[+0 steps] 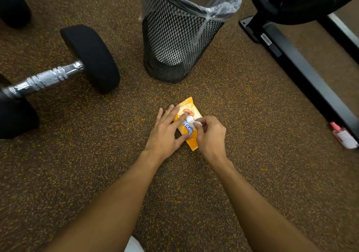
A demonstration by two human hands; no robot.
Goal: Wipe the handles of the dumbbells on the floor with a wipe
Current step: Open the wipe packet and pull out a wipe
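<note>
- Brown rubber floor (77, 174) w/ yellow flecks.
- Orange wipe pack (189, 106) lies flat on it, mid-frame.
- Left hand (165, 133) presses the pack down — fingers straight, spread.
- Right hand (210, 135) pinches a white wipe (191, 122) at the pack's opening, fingers curled.
- Dumbbell (58, 74) lies at left, chrome handle up, well apart from both hands.
- Mesh bin (174, 47) w/ clear liner stands behind the pack; pink-capped bottle (343, 138) at right, beside a black frame (303, 67).

A gym: speckled rubber floor (77, 164), a chrome-handled dumbbell (58, 74) and a black machine frame (303, 65).
</note>
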